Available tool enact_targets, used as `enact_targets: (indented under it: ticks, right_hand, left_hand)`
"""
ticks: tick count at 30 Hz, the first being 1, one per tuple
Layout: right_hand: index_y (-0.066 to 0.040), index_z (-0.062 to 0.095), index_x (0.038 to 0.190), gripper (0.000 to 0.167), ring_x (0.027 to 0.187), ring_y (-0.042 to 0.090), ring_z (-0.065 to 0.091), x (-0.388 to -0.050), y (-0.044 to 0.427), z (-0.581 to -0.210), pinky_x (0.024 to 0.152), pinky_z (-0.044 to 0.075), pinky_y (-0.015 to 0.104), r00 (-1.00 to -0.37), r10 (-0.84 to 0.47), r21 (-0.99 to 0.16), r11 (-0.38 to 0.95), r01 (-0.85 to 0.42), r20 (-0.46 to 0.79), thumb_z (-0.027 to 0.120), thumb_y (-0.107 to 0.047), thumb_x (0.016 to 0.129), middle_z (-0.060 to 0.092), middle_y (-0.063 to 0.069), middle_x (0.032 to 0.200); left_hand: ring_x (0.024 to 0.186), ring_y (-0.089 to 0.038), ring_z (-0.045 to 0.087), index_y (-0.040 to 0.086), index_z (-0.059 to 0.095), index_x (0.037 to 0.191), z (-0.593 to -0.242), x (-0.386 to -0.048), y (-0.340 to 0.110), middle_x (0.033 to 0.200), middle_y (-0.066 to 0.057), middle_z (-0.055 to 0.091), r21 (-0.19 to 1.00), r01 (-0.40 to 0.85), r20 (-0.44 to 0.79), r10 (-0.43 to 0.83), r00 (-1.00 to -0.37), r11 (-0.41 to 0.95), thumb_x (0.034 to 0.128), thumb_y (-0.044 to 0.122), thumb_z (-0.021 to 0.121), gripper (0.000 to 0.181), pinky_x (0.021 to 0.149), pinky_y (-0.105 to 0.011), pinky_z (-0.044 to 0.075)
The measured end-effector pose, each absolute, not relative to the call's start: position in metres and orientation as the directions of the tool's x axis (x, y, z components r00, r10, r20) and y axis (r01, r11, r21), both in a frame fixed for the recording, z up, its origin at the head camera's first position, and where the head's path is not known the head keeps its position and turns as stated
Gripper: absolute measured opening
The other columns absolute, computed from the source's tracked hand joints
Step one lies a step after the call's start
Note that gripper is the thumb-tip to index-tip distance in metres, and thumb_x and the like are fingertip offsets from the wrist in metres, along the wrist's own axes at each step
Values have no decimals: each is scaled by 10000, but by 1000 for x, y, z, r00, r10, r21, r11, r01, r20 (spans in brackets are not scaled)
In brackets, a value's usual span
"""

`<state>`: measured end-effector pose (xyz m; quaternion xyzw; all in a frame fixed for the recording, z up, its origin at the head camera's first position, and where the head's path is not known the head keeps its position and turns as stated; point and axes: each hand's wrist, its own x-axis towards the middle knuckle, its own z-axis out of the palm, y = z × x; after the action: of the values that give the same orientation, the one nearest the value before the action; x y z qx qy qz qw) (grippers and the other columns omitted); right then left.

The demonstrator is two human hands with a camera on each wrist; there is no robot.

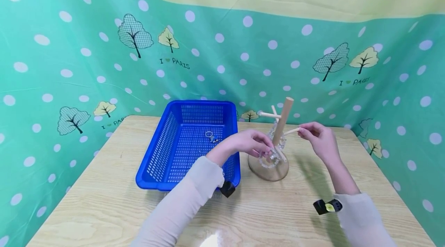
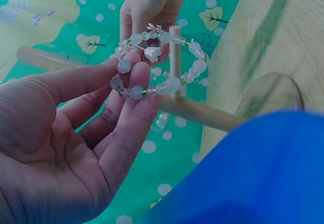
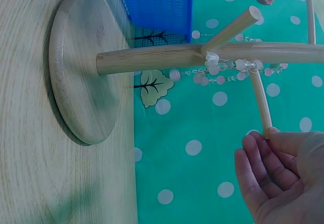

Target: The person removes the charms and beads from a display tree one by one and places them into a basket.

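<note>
A beaded bracelet (image 2: 172, 85) with pale round beads and a white flower charm is pinched between the thumb and fingers of my left hand (image 2: 86, 128). In the head view, the left hand (image 1: 248, 142) is beside the wooden stand (image 1: 282, 119), in front of its post. My right hand (image 1: 321, 142) pinches the tip of a side peg (image 1: 291, 131). The right wrist view has the right hand (image 3: 283, 178) at the end of that peg (image 3: 261, 100), with beaded strands (image 3: 217, 77) hanging around the peg and post. The stand's round base (image 3: 86, 67) rests on the table.
A blue plastic basket (image 1: 158, 146) stands left of the stand, with a ring-shaped bracelet (image 1: 208, 134) and small items inside. Beneath everything is a light wooden table (image 1: 278, 216). Green dotted fabric (image 1: 208, 46) hangs behind and at both sides.
</note>
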<state>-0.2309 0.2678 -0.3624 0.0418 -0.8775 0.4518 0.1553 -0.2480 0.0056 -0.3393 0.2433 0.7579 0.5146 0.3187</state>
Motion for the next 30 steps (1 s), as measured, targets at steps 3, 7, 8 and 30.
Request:
enact_targets:
  ticks: [3, 7, 8, 30]
  right_hand:
    - [68, 664, 1145, 320, 783, -141, 605, -232, 267, -362, 737, 550, 64, -948, 64, -782, 584, -218, 313, 594, -213, 1007, 686, 270, 1058]
    - [69, 662, 1146, 328, 788, -138, 607, -232, 268, -362, 740, 551, 65, -949, 64, -784, 582, -217, 310, 591, -221, 1009, 688, 259, 1052]
    - [68, 661, 1148, 330, 790, -137, 608, -232, 268, -363, 741, 552, 66, -949, 64, -785, 582, -214, 307, 589, -223, 1010, 688, 255, 1052]
    - [80, 657, 1132, 308, 788, -129, 621, -233, 269, -364, 743, 559, 75, -949, 61, -791, 569, -222, 310, 587, -194, 1010, 699, 98, 958]
  left_hand:
    - [862, -143, 664, 28, 692, 1133, -336, -249, -1, 930, -17, 709, 938, 36, -226, 688, -689, 344, 984, 118, 614, 191, 810, -299, 615]
    - [847, -118, 662, 15, 686, 1144, -331, -250, -8, 960, -48, 717, 939, 38, -217, 675, -705, 343, 992, 112, 603, 199, 841, -323, 621]
    - [844, -115, 663, 9, 683, 1146, -330, -251, -10, 966, -56, 718, 940, 39, -214, 673, -708, 340, 992, 109, 601, 201, 848, -329, 622]
    - [836, -159, 666, 0, 686, 1141, -314, -266, -45, 909, -25, 718, 953, 32, -166, 610, -775, 300, 980, 97, 619, 200, 837, -345, 619]
